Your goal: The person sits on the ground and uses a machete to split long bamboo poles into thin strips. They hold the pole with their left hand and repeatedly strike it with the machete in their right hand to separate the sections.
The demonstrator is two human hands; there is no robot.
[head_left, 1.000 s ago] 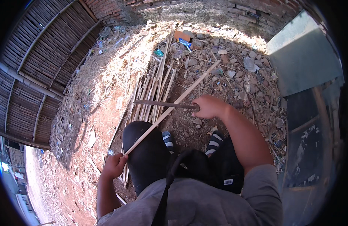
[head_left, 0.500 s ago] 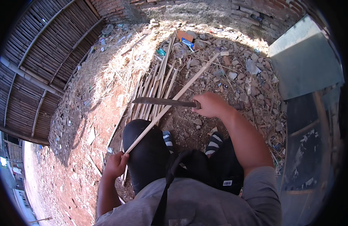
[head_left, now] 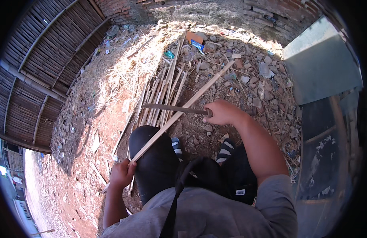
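My left hand [head_left: 122, 173] is closed around the near end of a long pale strip of split bamboo or wood [head_left: 205, 86]. From there the strip runs over my left knee and slants up to the far right. In my right hand [head_left: 221, 112] is the handle of a machete [head_left: 171, 107], gripped with the fingers wrapped round it. Its long dark blade points left and crosses the strip beyond the knee. Whether the edge touches the strip I cannot tell. Several similar strips [head_left: 161, 95] lie in a loose pile on the ground beyond my left knee.
Stones and rubble [head_left: 257, 91] cover the ground at the right, with dry straw [head_left: 116, 75] at the left. A woven bamboo wall [head_left: 52, 47] stands left, a brick wall [head_left: 215, 16] at the back. Grey sheet panels [head_left: 322, 59] rise at the right. My sandalled feet [head_left: 225, 150] are close below the blade.
The far end of the strip has dipped slightly toward me. The machete has turned a little, its tip shifting right. My left hand has barely moved.
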